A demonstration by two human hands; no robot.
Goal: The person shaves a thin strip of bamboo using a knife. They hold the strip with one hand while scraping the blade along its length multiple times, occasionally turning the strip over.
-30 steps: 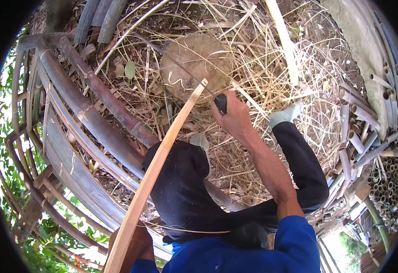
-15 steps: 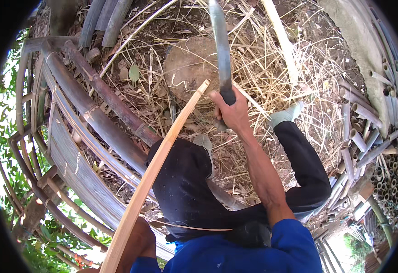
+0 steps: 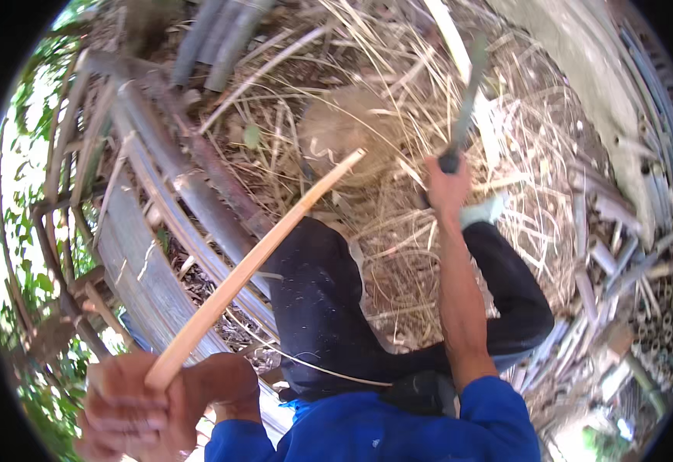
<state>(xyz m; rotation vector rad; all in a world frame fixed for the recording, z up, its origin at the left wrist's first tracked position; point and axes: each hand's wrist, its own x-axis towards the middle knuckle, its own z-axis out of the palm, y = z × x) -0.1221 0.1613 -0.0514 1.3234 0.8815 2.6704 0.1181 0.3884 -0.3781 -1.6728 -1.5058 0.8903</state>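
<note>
At the lower left, my left hand (image 3: pixel 132 408) is closed around the near end of a long pale bamboo strip (image 3: pixel 248 266). The strip slants up and right, its narrow far tip over a round wooden block (image 3: pixel 344 138) on the ground. My right hand (image 3: pixel 449 189) grips the dark handle of a machete (image 3: pixel 469 108), whose long blade points up and slightly right, apart from the strip. Motion blurs the blade a little. A thin pale strip (image 3: pixel 328 377) lies across my dark-trousered legs.
Shavings and split slivers (image 3: pixel 405 254) litter the ground around the block. To the left stand bamboo poles (image 3: pixel 198 200) and a grey slatted panel (image 3: pixel 140 269). Cut bamboo tubes (image 3: pixel 602 254) are piled on the right beside a pale ledge (image 3: pixel 582 54).
My right hand and the machete have swung right, away from the strip's tip. My left hand has risen into fuller view, its end of the strip shifting left. The head view has turned slightly.
</note>
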